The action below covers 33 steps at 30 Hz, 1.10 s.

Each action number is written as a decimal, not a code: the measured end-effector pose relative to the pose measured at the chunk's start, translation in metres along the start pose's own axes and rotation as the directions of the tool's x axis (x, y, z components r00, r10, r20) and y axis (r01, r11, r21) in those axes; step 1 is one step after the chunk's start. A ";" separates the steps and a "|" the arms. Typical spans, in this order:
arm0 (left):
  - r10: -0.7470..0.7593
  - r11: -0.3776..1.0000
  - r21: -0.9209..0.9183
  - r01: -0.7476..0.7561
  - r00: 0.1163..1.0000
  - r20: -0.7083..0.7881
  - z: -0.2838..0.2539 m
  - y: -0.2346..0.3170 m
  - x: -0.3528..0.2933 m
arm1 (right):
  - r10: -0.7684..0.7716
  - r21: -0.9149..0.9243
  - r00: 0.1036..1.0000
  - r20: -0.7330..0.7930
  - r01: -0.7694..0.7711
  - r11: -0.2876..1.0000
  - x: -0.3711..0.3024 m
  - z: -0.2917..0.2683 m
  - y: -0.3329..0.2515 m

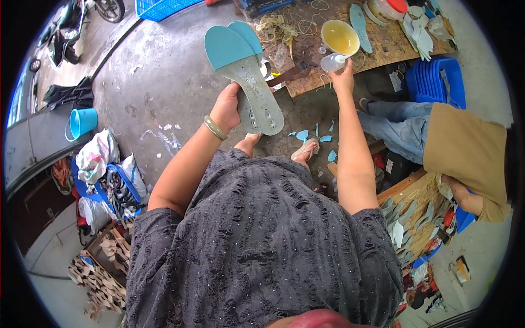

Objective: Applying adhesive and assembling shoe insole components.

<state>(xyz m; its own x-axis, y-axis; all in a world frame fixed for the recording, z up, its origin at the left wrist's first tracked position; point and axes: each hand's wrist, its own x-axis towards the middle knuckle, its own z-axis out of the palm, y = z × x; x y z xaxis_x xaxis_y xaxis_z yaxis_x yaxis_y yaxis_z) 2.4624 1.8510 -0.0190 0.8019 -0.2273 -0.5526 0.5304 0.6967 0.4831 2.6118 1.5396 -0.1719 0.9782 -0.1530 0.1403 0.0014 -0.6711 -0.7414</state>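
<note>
My left hand [227, 107] is closed on a pair of shoe insoles [249, 82], one partly behind the other. Their wide ends are teal; the long narrow part of the front one is grey with small ring marks near its end. At the edge of the wooden workbench [306, 83], the fingers of my right hand [343, 77] close round a small translucent squeeze bottle [331, 63]. Just beyond the bottle stands a white bowl [340, 37] of yellow liquid. A teal insole [361, 27] lies to the right of the bowl.
Tangled string [276, 30] and a dark strap [290, 74] lie on the bench. Blue stacked crates [435, 82] stand right of it, near another person [465, 147]. Teal scraps [326, 138] litter the floor by my feet. At left are a blue bucket [83, 122] and a filled crate [121, 191].
</note>
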 end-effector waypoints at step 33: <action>-0.758 0.573 0.697 0.432 0.602 0.250 0.262 -0.248 -0.001 | 0.914 0.914 0.207 -0.349 -0.139 0.380 -0.282 -0.384 0.112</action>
<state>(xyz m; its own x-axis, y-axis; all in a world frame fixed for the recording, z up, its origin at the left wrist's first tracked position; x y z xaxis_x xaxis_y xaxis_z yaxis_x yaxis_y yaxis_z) 2.4023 1.4999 0.0398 0.1498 -0.8350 -0.5295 0.8415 -0.1734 0.5116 2.2563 1.2294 -0.0427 0.1311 -0.8980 -0.4199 0.0547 0.4295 -0.9014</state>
